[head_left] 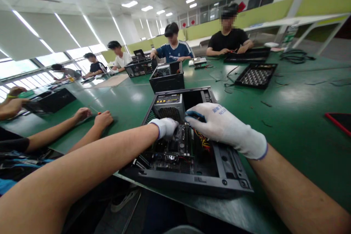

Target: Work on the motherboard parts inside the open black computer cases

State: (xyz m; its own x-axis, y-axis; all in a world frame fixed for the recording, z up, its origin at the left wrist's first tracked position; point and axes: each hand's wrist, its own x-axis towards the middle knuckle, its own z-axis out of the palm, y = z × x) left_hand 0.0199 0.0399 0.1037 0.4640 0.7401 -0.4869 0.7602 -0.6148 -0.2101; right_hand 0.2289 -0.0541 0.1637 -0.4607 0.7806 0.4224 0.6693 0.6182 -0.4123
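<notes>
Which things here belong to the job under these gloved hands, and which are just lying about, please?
In use: left hand, right hand, open computer case, power supply, coloured wires.
Seemingly lying about: coiled black cable, plastic bottle.

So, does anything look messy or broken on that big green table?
Nothing looks clearly broken. It's a bit messy, though: small dark scraps lie loose on the green table, to the right of the open computer case, like dropped bits.
</notes>
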